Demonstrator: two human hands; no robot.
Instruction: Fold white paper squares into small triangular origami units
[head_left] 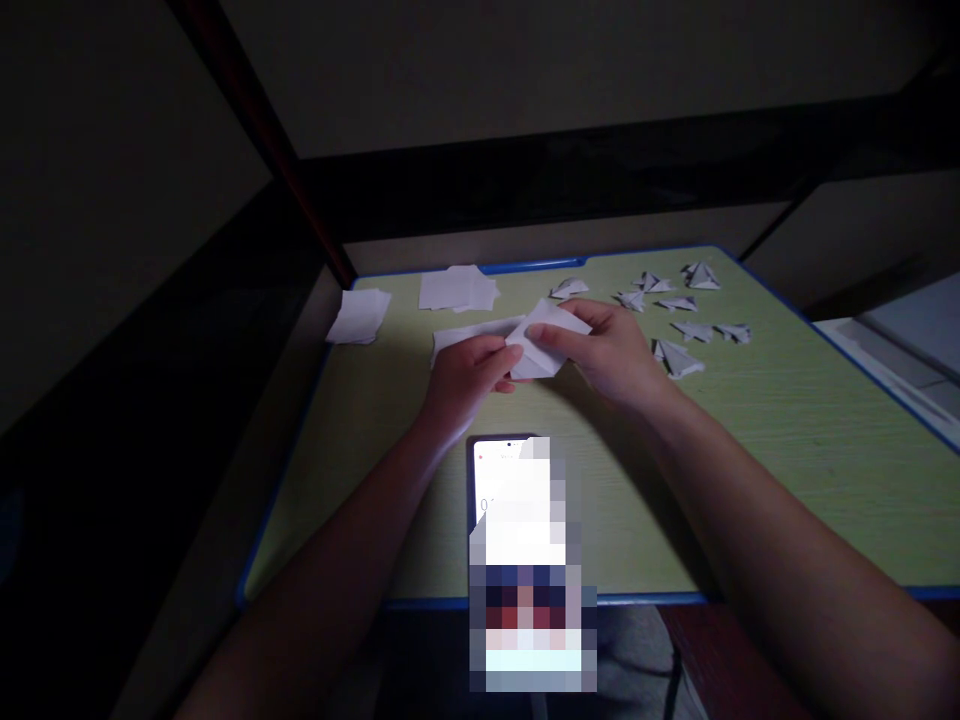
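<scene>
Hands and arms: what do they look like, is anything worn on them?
The left hand and right hand are bare, as are the left forearm and right forearm: no sleeves, gloves, watch or rings show in the dim light.

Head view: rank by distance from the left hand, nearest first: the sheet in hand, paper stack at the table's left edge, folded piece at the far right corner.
1. Sheet: centre, pinched in the left hand.
2. Paper stack: left edge of the table.
3. Folded piece: far right corner.
</scene>
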